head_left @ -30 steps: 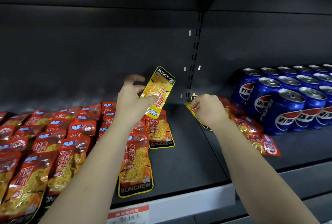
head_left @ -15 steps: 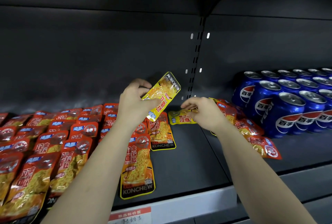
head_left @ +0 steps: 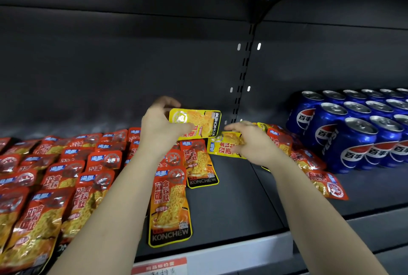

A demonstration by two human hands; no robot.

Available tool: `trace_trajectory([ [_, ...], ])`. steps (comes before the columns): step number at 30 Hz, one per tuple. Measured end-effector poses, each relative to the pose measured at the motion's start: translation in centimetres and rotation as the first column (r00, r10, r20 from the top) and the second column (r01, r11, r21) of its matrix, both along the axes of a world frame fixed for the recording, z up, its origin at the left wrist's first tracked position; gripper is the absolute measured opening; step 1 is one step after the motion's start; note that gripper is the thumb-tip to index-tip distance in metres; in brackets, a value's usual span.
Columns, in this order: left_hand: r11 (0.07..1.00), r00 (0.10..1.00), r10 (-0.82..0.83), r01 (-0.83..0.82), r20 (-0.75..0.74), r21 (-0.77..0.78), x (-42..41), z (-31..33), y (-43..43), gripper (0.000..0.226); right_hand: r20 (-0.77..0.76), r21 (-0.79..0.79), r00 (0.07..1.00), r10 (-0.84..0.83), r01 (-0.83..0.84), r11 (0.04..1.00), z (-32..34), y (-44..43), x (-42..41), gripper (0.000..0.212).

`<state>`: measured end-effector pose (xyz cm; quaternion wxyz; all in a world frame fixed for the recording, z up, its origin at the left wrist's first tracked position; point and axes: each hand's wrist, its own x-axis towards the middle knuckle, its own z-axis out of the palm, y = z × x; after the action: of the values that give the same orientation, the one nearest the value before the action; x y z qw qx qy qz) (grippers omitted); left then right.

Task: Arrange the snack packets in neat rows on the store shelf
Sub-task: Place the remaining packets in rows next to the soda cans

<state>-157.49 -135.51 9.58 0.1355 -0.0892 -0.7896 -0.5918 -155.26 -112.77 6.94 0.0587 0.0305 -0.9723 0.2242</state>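
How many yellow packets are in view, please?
2 plainly: one yellow packet held by the left hand above the red packets, a second yellow packet gripped by the right hand beside it. Yellow edges behind the right hand hint at more, partly hidden.

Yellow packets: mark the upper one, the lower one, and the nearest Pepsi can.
Upper yellow packet (head_left: 199, 123): head view, middle of its face.
Lower yellow packet (head_left: 221, 147): head view, printed part left of the fingers.
Nearest Pepsi can (head_left: 355, 140): head view, blue side.
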Motion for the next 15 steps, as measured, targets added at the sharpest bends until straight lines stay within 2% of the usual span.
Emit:
trace_trajectory([
  [5, 0.985, 1.000, 0.018, -0.016, -0.007, 0.171, -0.24, 0.16, -0.28, 0.036, -0.159, -0.174, 0.986, -0.054, 0.026, 0.984, 0.58, -0.64, 0.51, 0.049],
  [9, 0.948, 0.997, -0.056, 0.072, -0.060, 0.310, 0.17, 0.39, -0.44, 0.025, -0.219, -0.225, 0.970, -0.107, 0.057, 0.973, 0.74, -0.85, 0.69, 0.042],
  [12, 0.947, 0.992, -0.088, 0.111, -0.090, 0.303, 0.02, 0.20, -0.47, 0.017, -0.260, -0.250, 0.956, -0.135, 0.068, 0.966, 0.92, -0.77, 0.79, 0.040],
  [15, 0.979, 0.991, -0.046, 0.070, -0.127, 0.192, -0.48, -0.12, -0.43, 0.016, -0.272, -0.243, 0.954, -0.129, 0.061, 0.968, 0.96, -0.80, 0.78, 0.038],
])
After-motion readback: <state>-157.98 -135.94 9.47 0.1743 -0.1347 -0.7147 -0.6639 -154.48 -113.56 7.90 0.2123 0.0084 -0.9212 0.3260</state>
